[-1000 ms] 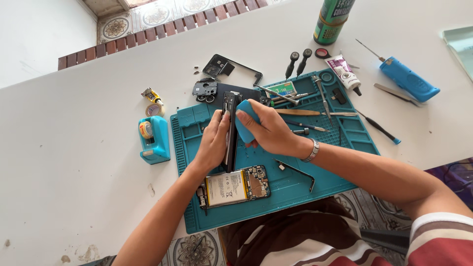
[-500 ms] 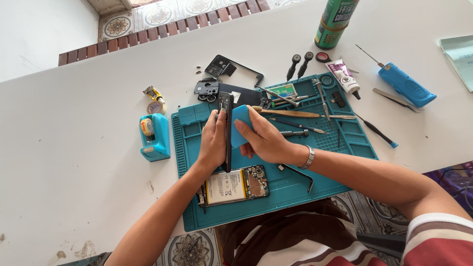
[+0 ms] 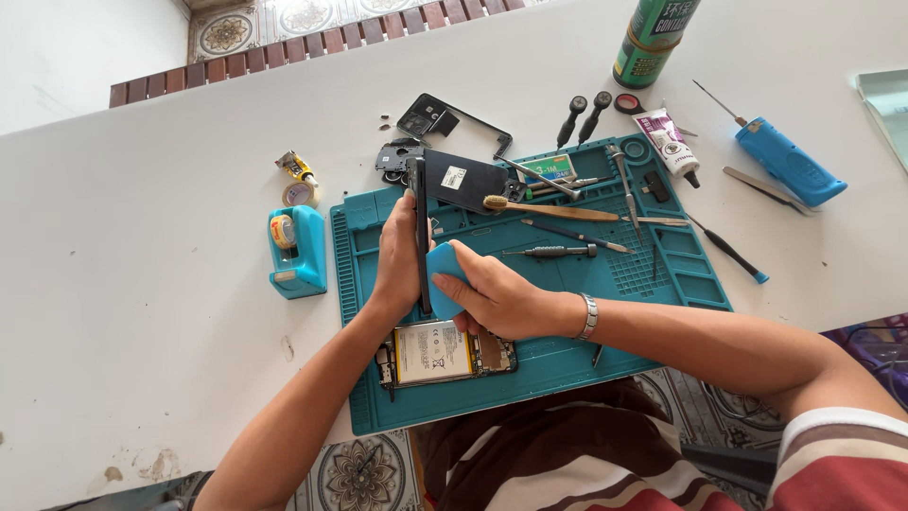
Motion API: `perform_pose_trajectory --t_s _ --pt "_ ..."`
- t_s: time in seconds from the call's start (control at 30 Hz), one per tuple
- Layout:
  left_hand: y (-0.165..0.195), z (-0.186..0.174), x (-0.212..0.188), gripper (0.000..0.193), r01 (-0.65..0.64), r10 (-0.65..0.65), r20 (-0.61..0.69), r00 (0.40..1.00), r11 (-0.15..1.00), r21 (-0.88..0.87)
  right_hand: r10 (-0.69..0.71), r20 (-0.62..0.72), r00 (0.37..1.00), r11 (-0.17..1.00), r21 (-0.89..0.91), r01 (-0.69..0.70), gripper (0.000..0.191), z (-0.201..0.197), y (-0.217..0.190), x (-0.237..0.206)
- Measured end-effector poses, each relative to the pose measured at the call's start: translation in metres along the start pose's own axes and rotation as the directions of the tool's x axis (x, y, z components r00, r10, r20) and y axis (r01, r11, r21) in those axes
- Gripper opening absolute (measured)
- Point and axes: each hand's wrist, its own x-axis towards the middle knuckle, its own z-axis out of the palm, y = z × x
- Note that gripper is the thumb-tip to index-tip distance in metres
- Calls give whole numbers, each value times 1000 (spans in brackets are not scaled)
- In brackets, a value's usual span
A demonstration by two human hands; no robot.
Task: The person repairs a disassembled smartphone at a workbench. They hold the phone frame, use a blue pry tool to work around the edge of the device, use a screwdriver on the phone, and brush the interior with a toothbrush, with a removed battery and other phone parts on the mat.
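Over the teal silicone repair mat [image 3: 567, 274] on the white tabletop [image 3: 142, 284], the left hand [image 3: 397, 260] grips a thin black phone panel [image 3: 420, 232] upright on its edge, while the right hand [image 3: 497, 298] presses a blue rounded pad [image 3: 443, 274] against it.

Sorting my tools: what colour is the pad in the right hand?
Light blue pad, right hand; head view.

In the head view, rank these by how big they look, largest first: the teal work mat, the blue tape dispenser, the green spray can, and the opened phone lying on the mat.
1. teal work mat, by far the largest.
2. opened phone.
3. blue tape dispenser, close to the phone in apparent size, so this order is unsure.
4. green spray can, cut off by the top edge, so only its visible part counts.
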Motion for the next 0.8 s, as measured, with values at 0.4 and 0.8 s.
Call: perform_pose_trajectory --t_s 0.4,0.8 --pt "9 10 -9 50 30 -37 -79 996 995 -94 -158 -65 985 987 -3 158 34 11 -1 -14" --pt "0 15 -9 60 57 -69 -168 983 996 -75 -296 -178 939 952 -133 275 28 24 12 -15"
